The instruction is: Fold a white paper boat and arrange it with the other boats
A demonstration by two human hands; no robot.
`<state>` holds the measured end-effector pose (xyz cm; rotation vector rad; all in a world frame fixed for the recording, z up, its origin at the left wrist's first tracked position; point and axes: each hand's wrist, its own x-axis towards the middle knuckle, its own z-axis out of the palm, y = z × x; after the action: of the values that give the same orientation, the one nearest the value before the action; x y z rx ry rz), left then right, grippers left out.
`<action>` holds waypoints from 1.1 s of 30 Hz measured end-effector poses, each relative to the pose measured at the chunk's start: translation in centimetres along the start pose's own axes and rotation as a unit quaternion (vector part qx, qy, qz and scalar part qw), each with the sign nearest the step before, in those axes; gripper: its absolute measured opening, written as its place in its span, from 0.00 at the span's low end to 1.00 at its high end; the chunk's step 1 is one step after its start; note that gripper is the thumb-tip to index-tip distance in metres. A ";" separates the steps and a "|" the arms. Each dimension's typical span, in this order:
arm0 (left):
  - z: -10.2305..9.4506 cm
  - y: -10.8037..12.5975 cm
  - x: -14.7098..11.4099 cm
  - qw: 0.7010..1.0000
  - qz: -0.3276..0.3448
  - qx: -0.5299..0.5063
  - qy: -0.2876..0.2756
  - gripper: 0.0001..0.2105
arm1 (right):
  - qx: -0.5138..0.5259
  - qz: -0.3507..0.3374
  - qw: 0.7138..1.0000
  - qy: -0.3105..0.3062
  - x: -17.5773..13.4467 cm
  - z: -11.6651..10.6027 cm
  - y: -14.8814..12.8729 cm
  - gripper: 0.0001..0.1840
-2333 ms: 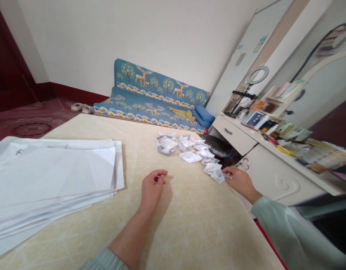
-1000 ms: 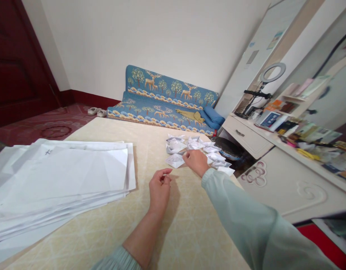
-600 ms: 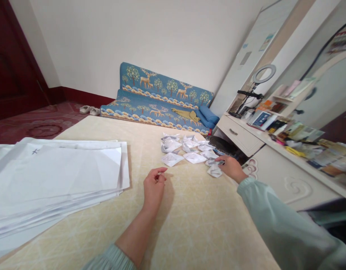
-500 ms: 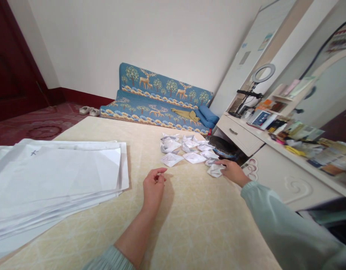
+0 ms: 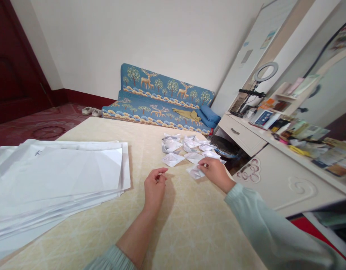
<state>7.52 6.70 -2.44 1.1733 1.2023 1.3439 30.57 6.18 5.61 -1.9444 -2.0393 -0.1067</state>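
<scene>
My right hand [image 5: 214, 170] pinches a white folded paper boat [image 5: 194, 172] between thumb and fingers, at the near side of a cluster of similar boats. Among those, one paper boat [image 5: 173, 159] lies at the near left of the group, and another [image 5: 192, 157] is just behind the held one. My left hand [image 5: 155, 183] rests over the tablecloth, left of the cluster. Its fingers are loosely curled with a gap between thumb and forefinger, and nothing shows in them.
A stack of white paper sheets [image 5: 77, 168] covers the table's left side. The table [image 5: 195, 225] has a pale yellow patterned cloth. Behind it stands a blue deer-patterned sofa [image 5: 150, 110]. To the right, a white dresser [image 5: 274, 172] carries bottles, boxes and a ring light [image 5: 265, 72].
My right hand has moved left with the paper boat, from the cluster's near right corner toward its near middle. My left hand stays almost in place.
</scene>
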 end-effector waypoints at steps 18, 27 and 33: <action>0.1 -0.2 0.3 0.998 0.010 -0.041 0.036 0.12 | -0.073 0.005 0.997 -0.040 3.9 3.6 -8.0 0.11; 0.0 -0.1 0.1 1.000 0.018 0.014 -0.006 0.10 | 0.130 0.018 0.991 -0.004 -7.8 3.8 -8.1 0.12; -0.8 0.8 -0.5 0.978 0.177 0.079 0.083 0.14 | 0.117 -0.014 0.992 0.040 -12.0 5.4 -9.0 0.13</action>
<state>6.72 6.11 -1.72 1.4616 1.2781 1.6619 21.04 -4.49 -1.41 -1.7415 -1.9332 0.0461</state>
